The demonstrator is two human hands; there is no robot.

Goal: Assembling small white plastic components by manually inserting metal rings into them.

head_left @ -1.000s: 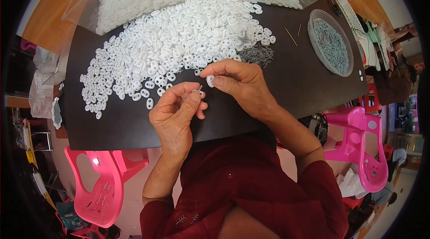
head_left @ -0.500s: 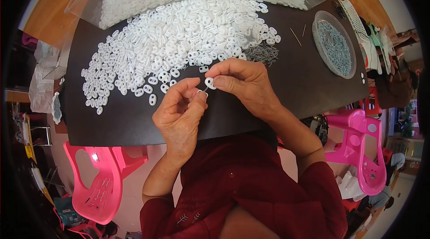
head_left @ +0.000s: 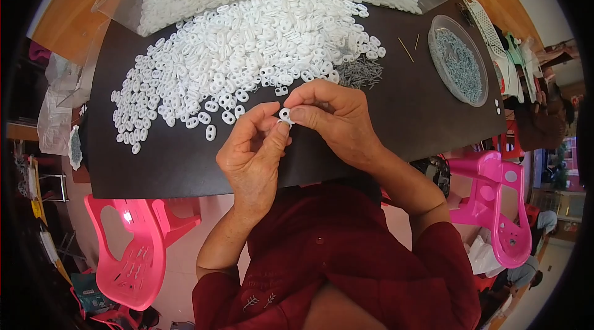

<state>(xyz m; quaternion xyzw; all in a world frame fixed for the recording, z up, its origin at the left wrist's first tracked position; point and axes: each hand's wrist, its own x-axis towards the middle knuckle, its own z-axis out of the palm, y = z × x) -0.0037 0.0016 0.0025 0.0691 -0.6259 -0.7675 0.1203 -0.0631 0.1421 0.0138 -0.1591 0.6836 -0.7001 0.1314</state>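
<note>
Hands (head_left: 297, 138) beside white ring heap (head_left: 247, 39)

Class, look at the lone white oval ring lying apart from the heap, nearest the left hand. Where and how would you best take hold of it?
Pinch the lone white ring across its narrow waist, coming from above with thumb and forefinger. It lies flat on the black board, clear of the heap, so its long sides look free, and the left hand is closest.

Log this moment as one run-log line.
hands: both pinch one white ring | pile behind | pin dish right | on black mat
</note>
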